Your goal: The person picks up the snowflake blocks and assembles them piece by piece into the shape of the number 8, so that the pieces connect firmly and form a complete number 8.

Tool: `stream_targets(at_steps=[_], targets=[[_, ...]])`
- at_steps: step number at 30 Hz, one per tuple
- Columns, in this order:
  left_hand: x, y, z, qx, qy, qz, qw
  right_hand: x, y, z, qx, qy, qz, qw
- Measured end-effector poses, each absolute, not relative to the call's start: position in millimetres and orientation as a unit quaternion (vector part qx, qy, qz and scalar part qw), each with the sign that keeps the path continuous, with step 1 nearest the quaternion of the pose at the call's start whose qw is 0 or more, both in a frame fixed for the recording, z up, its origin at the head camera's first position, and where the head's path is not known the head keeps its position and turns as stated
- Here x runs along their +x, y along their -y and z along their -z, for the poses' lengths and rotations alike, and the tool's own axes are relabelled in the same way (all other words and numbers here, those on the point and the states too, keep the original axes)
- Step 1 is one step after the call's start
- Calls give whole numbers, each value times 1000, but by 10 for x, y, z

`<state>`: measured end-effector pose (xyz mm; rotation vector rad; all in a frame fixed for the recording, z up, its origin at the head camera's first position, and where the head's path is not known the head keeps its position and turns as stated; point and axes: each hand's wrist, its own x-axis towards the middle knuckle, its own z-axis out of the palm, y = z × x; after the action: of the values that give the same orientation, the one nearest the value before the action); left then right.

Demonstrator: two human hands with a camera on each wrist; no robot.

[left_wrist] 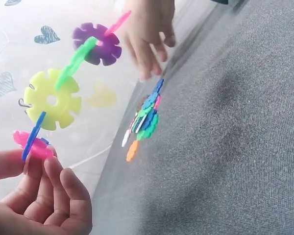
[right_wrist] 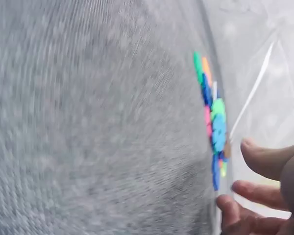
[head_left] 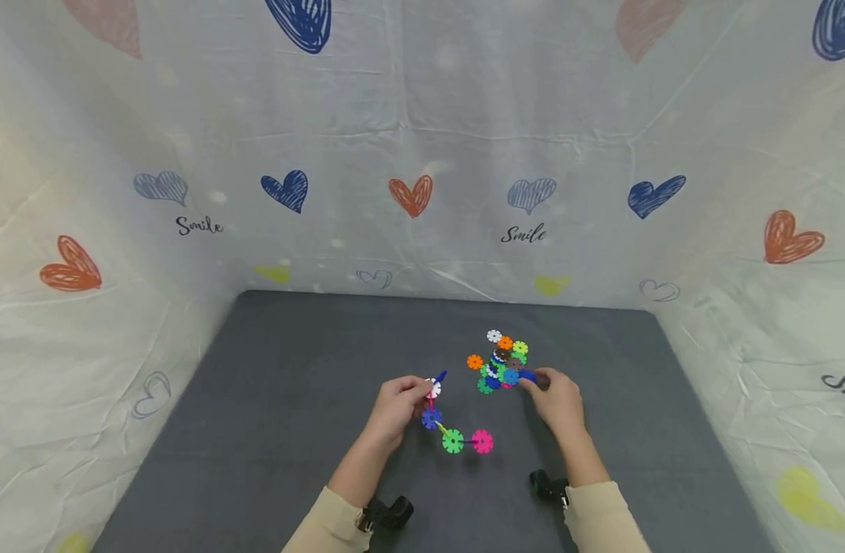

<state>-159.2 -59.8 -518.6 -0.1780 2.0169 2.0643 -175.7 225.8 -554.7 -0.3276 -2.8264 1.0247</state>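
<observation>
plastic pile [head_left: 502,362] seemingly touching right hand [head_left: 557,399]

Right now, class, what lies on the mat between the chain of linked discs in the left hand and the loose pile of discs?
Nothing: in the head view, only bare grey mat separates the chain from the pile.

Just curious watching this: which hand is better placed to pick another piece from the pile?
Probably the right hand: its fingers already touch the pile of colourful plastic snowflake discs, while the left hand holds the joined disc chain.
</observation>
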Motion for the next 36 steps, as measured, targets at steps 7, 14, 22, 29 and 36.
stream_targets(at_steps=[7, 14, 22, 29, 36], targets=[[-1603, 607, 5202, -71, -686, -712, 127, -1829, -2228, 5638, -131, 943, -305, 14], [-1602, 577, 5200, -69, -680, -718, 130, -1848, -2265, 5684, -162, 938, -304, 30], [-1592, 560, 5214, -74, -686, -711, 135, -1835, -2335, 5714, -183, 917, -353, 19], [-1587, 549, 5219, -81, -680, -717, 129, -1724, -2228, 5533, -144, 881, -449, 32], [-1548, 541, 5193, -55, -663, -731, 150, -1563, -1865, 5261, -78, 822, -558, 77]])
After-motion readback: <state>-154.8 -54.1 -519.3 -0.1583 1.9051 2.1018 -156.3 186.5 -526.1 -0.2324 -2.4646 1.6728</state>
